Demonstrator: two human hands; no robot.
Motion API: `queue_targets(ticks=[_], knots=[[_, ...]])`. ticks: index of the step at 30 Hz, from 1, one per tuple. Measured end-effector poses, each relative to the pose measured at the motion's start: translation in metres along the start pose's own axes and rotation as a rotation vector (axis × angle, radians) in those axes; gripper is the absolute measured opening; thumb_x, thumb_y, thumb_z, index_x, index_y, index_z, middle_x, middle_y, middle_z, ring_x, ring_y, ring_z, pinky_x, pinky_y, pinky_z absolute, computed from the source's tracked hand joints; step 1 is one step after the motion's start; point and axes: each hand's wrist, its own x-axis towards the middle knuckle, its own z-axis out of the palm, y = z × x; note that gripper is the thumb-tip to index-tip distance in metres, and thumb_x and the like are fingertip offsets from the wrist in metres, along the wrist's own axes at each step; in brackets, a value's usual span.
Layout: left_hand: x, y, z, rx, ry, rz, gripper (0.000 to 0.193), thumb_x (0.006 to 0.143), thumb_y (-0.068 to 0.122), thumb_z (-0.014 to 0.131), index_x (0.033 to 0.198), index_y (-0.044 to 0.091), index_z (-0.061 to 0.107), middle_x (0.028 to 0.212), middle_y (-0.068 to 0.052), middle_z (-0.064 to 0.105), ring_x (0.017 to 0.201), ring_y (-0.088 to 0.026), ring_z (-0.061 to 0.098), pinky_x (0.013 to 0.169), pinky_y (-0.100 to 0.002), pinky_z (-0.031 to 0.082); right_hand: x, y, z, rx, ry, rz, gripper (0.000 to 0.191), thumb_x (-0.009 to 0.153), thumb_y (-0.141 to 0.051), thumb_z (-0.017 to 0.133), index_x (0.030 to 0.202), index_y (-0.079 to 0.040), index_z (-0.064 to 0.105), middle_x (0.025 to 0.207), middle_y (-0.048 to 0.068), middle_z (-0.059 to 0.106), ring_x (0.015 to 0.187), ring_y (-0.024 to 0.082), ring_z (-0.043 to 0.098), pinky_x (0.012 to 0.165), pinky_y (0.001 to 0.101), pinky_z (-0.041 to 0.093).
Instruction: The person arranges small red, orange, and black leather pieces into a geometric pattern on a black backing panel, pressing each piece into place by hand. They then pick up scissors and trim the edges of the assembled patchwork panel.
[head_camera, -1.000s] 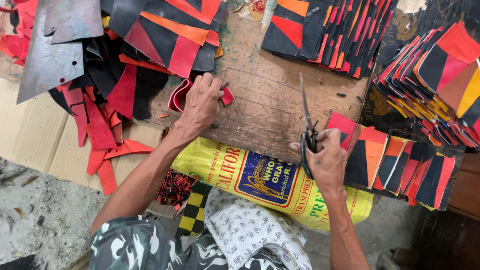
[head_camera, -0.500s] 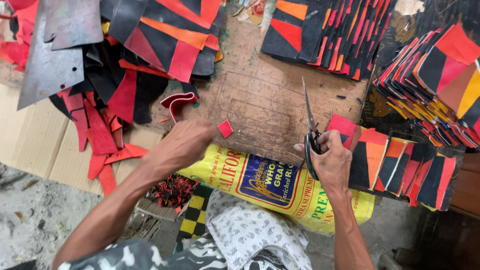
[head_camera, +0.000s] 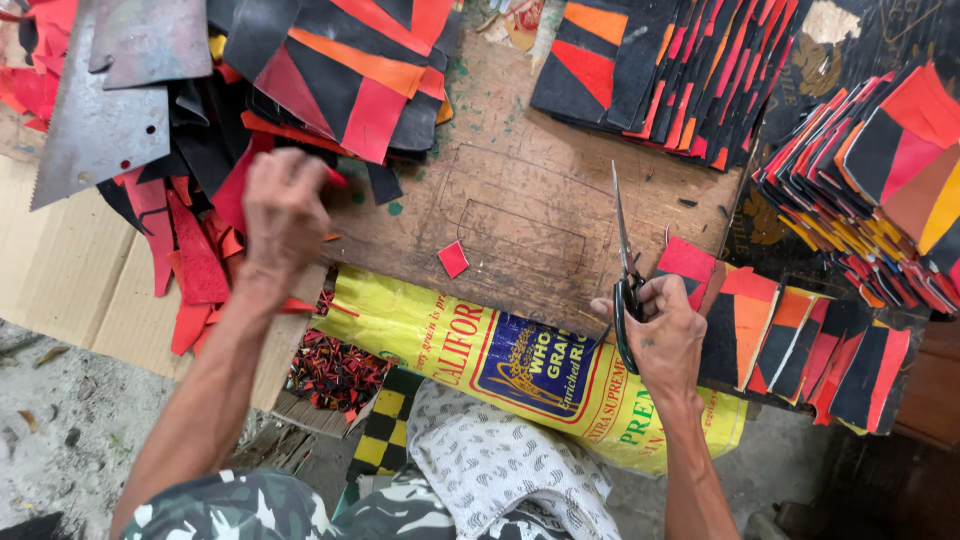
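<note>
At left of centre, the left hand (head_camera: 285, 210) rests on a pile of red and black scraps (head_camera: 190, 250). At right of centre, the right hand (head_camera: 665, 335) grips scissors (head_camera: 625, 270) pointing up over the wooden board (head_camera: 520, 210). A small red piece (head_camera: 453, 259) lies between them, above a yellow sack (head_camera: 500, 360).

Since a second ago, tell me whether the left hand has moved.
Yes. The left hand has swung left, away from the small red scrap on the wooden board, onto the pile of red and black offcuts.

A worn brown wooden desk (head_camera: 520, 215) stands in daylight; at the near left lies grey, dusty concrete floor (head_camera: 60, 440) beside flat cardboard (head_camera: 60, 290).
</note>
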Motion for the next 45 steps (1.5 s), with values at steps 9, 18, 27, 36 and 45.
queue_targets(ticks=[9, 18, 27, 36, 45], knots=[[0.011, -0.012, -0.012, 0.181, 0.008, -0.017, 0.008, 0.088, 0.002, 0.064, 0.095, 0.003, 0.067, 0.103, -0.013, 0.059, 0.097, -0.032, 0.056, 0.09, -0.046, 0.048, -0.002, 0.0, -0.011, -0.017, 0.023, 0.055, 0.046, 0.075, -0.024, 0.092, 0.083, -0.001, 0.053, 0.058, 0.004, 0.058, 0.052, 0.006, 0.05, 0.046, 0.0275, 0.041], [0.027, 0.177, 0.001, -0.944, -0.32, -0.27, 0.033, 0.095, 0.016, 0.071, 0.123, 0.001, 0.068, 0.1, -0.01, 0.074, 0.091, -0.022, 0.072, 0.083, -0.036, 0.058, 0.002, -0.021, 0.012, -0.02, 0.035, -0.054, 0.042, 0.077, -0.025, 0.09, 0.079, -0.003, 0.054, 0.059, 0.006, 0.061, 0.051, 0.015, 0.057, 0.047, 0.0346, 0.047], [0.075, 0.224, 0.04, -1.176, -0.648, -0.372, 0.026, 0.102, 0.012, 0.061, 0.121, -0.004, 0.068, 0.089, -0.01, 0.071, 0.079, -0.015, 0.065, 0.071, -0.032, 0.057, 0.023, -0.05, 0.03, 0.149, -0.046, -0.172, 0.024, 0.086, -0.011, 0.078, 0.083, -0.004, 0.055, 0.06, 0.005, 0.058, 0.051, 0.016, 0.057, 0.047, 0.0337, 0.046], [0.088, 0.249, 0.075, -1.317, -0.666, -0.576, 0.024, 0.098, 0.009, 0.064, 0.117, -0.002, 0.072, 0.084, -0.007, 0.075, 0.069, -0.008, 0.067, 0.061, -0.027, 0.057, 0.035, -0.025, 0.014, 0.188, 0.077, -0.065, 0.041, 0.086, -0.012, 0.08, 0.11, 0.002, 0.049, 0.083, 0.008, 0.062, 0.071, 0.014, 0.062, 0.06, 0.0283, 0.052], [0.195, 0.272, 0.11, -0.994, -0.228, -0.071, 0.027, 0.095, 0.013, 0.073, 0.119, 0.001, 0.072, 0.118, -0.015, 0.073, 0.103, -0.025, 0.071, 0.093, -0.037, 0.058, 0.143, 0.016, -0.023, 0.697, 0.145, -0.019, 0.042, 0.089, 0.001, 0.074, 0.125, -0.003, 0.053, 0.098, 0.007, 0.069, 0.076, 0.01, 0.062, 0.059, 0.0223, 0.049]])
